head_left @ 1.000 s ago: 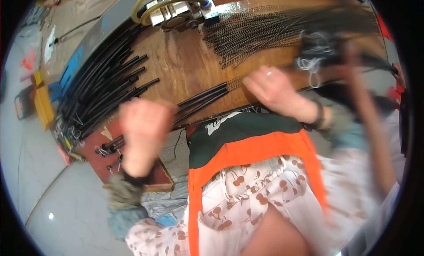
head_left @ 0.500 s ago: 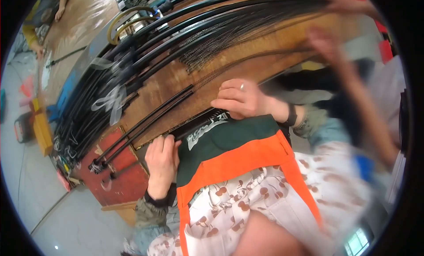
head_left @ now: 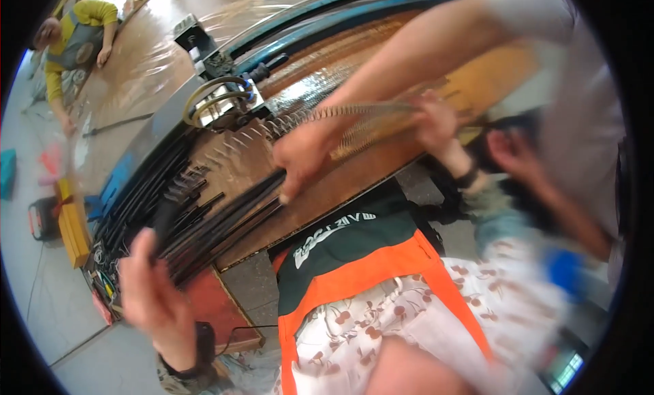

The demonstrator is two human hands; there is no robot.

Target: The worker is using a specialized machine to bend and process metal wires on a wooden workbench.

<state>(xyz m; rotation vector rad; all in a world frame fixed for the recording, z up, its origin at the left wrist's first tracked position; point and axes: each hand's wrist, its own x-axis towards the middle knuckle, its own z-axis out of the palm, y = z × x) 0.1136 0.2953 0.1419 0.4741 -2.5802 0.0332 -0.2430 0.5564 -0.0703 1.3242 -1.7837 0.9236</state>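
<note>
A long thin coil spring [head_left: 340, 112] stretches above the bench, blurred by motion, with a dark, tube-like end [head_left: 165, 221] at the left. My left hand [head_left: 160, 299], raised and smeared, has its fingers closed about that dark end. At the spring's other end is my right hand [head_left: 441, 126], fingers bent around it, though blur hides the exact grip. Between my hands, a co-worker's hand [head_left: 303, 156] reaches over from the right and grasps a bundle of black rods [head_left: 231, 214] lying on the wooden bench [head_left: 354, 190].
A machine carriage with yellow hoses [head_left: 218, 102] stands behind the rods. The co-worker's other hand [head_left: 511, 153] is at the right. Another person [head_left: 78, 40] works at the far-left table. A red board [head_left: 218, 293] and a yellow bar [head_left: 73, 221] sit at the left.
My hands have left the bench edge and spread apart, left hand to the left, right hand to the right. The co-worker's arm has come across the bench and taken hold of rods.
</note>
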